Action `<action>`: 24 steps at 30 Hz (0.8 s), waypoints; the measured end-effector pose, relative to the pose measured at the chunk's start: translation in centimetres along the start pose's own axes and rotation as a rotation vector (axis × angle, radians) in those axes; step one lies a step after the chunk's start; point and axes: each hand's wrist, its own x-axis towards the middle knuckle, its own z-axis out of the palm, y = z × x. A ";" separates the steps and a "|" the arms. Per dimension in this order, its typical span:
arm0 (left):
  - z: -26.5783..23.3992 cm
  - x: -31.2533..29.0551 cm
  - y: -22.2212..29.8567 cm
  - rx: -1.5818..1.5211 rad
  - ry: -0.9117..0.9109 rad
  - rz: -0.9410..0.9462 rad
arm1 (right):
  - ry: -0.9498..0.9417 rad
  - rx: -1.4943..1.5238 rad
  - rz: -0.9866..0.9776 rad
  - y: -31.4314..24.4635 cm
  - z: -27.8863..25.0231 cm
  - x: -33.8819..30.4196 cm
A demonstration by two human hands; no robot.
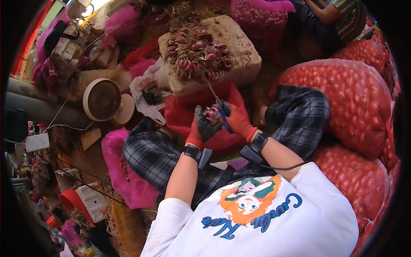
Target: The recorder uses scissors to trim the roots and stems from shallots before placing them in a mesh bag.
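Note:
My left hand [203,125], in a red glove with a dark palm, is closed around a few pinkish shallots [212,112]. My right hand [238,119], gloved the same way, grips blue-handled scissors [215,92], whose metal blades point up and away. Both hands are close together over a red net bag [177,112] spread between my knees. Just beyond them, a heap of shallots with dry stalks [199,53] lies on a pale, dirty foam block [240,40]. Part of the shallots in my left hand is hidden by the fingers.
Big red mesh sacks full of bulbs [338,100] crowd my right side. On the left are a round fan [102,100], a white plastic bag [147,85] and a pink net bag [122,167]. Another person [329,17] sits at the far right, near a filled pink net sack [259,25].

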 end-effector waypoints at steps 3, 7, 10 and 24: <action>0.6 0.7 -0.7 0.803 0.004 0.335 | 0.014 -0.235 0.053 0.9 -0.7 0.6; -3.3 0.9 0.2 0.713 -0.016 0.632 | 0.070 -0.640 -0.166 2.3 -4.1 3.0; -1.9 1.1 1.2 0.275 0.018 0.567 | 0.098 -1.003 -0.112 7.1 -10.6 3.5; -0.4 -0.9 3.0 -0.176 0.049 0.260 | -0.678 -1.450 0.568 19.5 -11.2 1.1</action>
